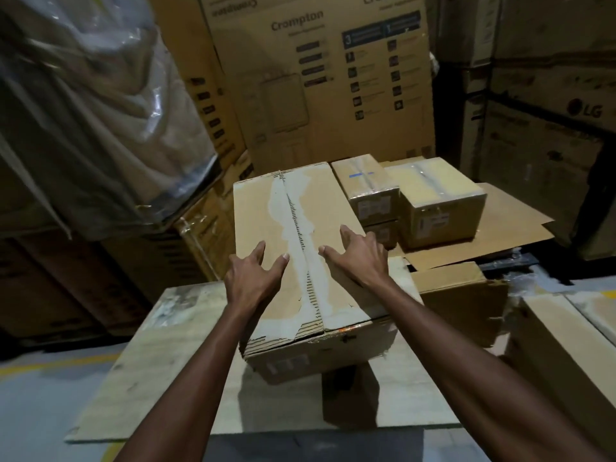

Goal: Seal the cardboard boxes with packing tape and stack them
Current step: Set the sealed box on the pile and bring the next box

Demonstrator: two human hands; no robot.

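A long cardboard box lies on a flat board in the middle of the head view. Its two top flaps meet along a central seam ringed by torn paper. My left hand presses flat on the left flap, fingers spread. On the right flap rests my right hand, fingers straight and spread. Behind it to the right stand small taped boxes, two of them stacked. No tape roll is in sight.
Tall printed cartons wall off the back. A plastic-wrapped stack looms at the left. Flattened cardboard lies under the small boxes. Another open box sits at the right, and a further box at the right edge.
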